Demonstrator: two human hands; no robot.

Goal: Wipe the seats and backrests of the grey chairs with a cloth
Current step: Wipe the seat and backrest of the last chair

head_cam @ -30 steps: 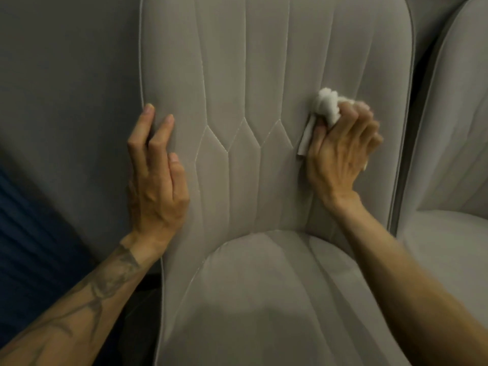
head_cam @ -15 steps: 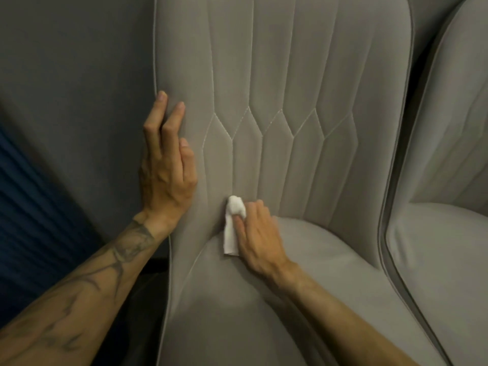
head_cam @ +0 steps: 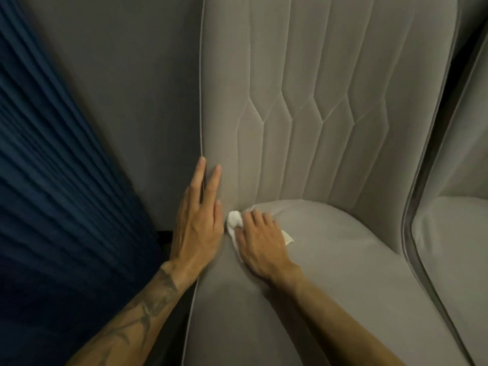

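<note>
Low in the centre of the frame, our right hand (head_cam: 260, 247) presses a crumpled white cloth (head_cam: 234, 222) into the grey chair (head_cam: 330, 273) where seat meets backrest, fingers curled over it. Our left hand (head_cam: 196, 228) lies flat just beside, fingers straight and close together along the backrest's left piped edge.

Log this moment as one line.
right hand: pressing cloth into seat-backrest crease | left hand: flat on backrest edge

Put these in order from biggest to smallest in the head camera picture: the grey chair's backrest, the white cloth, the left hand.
1. Backrest, by far the biggest.
2. Left hand, laid flat on the chair's left edge.
3. White cloth, smallest showing, though the right hand covers part of it.
</note>
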